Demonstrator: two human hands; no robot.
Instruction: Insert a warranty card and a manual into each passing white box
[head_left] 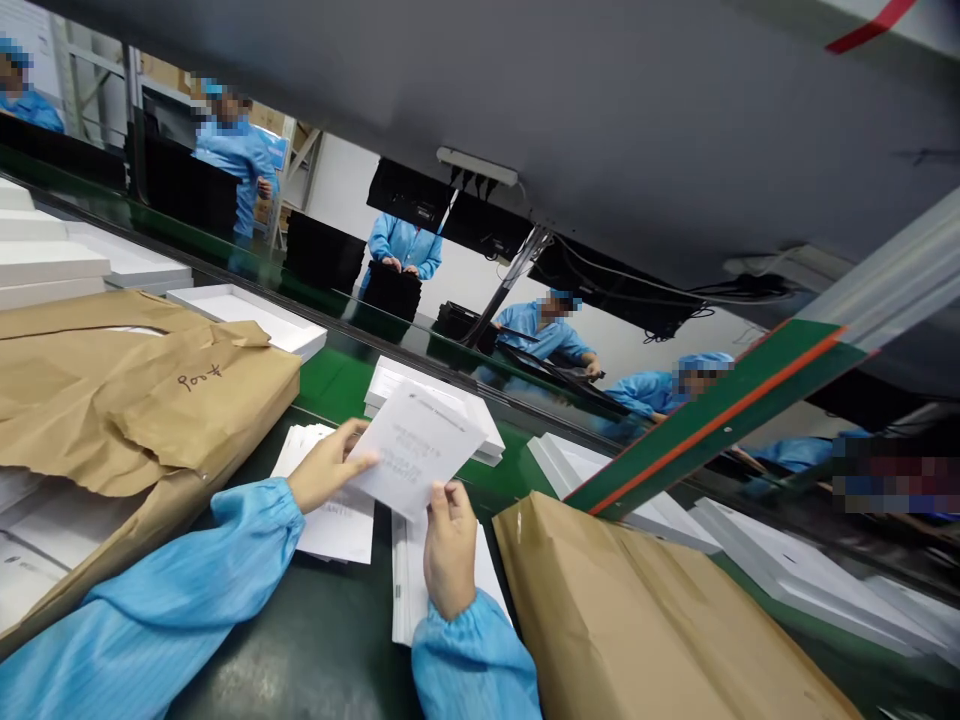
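head view — left hand [324,472] and right hand [452,550] both pinch a printed sheet [417,446].

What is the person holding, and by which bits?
A white printed paper: the left grip pinches its left edge, and the right grip has it by the lower right edge.

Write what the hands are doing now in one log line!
left hand: holds printed paper; right hand: at its lower edge; below: paper stacks; either side: brown packages
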